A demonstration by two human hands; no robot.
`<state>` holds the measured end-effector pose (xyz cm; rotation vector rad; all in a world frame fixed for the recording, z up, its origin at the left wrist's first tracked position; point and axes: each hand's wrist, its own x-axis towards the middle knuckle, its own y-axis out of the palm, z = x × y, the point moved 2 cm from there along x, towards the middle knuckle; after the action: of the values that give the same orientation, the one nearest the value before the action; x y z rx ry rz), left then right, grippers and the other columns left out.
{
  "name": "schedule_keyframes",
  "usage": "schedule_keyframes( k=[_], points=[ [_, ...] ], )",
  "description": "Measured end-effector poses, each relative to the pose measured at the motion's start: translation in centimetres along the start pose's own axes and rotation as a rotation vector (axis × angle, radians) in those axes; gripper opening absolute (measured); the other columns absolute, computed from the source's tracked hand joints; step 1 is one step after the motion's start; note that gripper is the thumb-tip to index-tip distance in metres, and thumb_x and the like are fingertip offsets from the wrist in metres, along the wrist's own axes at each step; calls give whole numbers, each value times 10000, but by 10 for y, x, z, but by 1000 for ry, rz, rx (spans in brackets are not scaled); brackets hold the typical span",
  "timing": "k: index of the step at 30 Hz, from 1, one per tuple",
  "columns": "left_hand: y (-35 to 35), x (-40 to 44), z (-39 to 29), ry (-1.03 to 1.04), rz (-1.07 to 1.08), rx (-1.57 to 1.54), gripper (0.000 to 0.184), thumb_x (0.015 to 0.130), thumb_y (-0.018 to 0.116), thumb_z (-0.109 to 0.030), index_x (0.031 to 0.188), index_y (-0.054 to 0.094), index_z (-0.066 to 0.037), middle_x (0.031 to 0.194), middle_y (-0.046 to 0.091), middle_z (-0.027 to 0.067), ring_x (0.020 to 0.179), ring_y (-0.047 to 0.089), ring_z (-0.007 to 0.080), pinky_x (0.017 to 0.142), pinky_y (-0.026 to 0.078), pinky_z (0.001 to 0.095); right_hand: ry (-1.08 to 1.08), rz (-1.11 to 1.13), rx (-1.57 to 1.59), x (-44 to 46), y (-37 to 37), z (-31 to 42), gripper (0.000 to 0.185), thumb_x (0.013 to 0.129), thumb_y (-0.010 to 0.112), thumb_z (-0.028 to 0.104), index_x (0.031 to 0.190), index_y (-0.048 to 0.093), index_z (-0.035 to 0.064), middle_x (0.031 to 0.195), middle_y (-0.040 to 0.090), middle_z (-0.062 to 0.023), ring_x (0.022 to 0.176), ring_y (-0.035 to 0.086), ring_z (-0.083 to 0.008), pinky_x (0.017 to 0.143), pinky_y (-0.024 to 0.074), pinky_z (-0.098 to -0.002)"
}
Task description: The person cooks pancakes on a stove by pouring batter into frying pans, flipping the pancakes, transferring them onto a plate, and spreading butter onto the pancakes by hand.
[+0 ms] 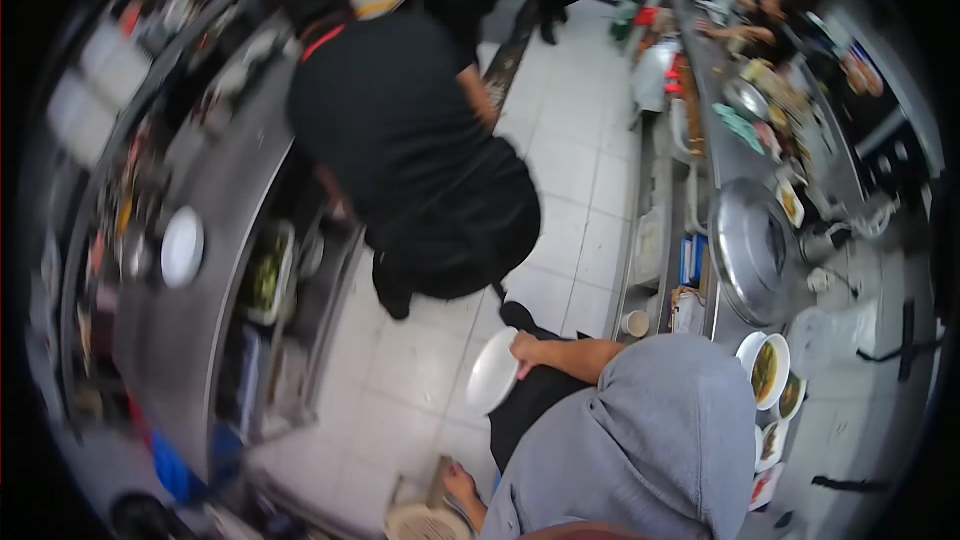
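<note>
My right hand [523, 352] grips the edge of a white oval plate [492, 372], which is tilted above the floor in front of my dark apron [535, 410]. My arm reaches out from a grey short sleeve. Lower down, my left hand [460, 483] hangs with its fingers loosely apart and holds nothing that I can see. Beside it is a beige round item [428, 523] with a slatted top, partly cut off by the frame edge; I cannot tell whether the hand touches it.
A person in black [410, 140] bends toward the left steel counter [225, 230], where another white plate [182, 247] lies. Along the right counter stand a large round metal lid [752, 250] and bowls of food [766, 372]. Other people work farther back along the tiled aisle [545, 180].
</note>
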<state>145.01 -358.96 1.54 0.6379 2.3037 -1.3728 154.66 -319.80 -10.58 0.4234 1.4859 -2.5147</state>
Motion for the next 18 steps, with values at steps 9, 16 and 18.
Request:
schedule_keyframes(
  k=[9,16,18],
  points=[
    [125,4,-372,892,591,16,304,900,568,-272,1033,625,-4,892,650,186,812,630,305,742,487,364,1331,-758,1359,-199,-161,-131,529,815,457,-13,1300,246,-22,1094,546,-296,738,653,-431,468,585,-474],
    [242,-15,-639,1213,601,47,322,909,545,-260,1032,620,28,957,645,218,865,638,307,765,487,357,1366,-966,1247,-285,-251,-241,528,799,439,-36,1288,239,-21,1064,562,-297,783,645,-441,438,578,-449],
    [244,-37,-689,1150,632,111,329,909,542,-255,1054,611,33,949,645,207,858,633,281,764,486,348,1365,-949,1345,-296,-273,-271,496,799,427,-37,1265,256,-37,1074,556,-299,743,652,-425,431,577,-445]
  ],
)
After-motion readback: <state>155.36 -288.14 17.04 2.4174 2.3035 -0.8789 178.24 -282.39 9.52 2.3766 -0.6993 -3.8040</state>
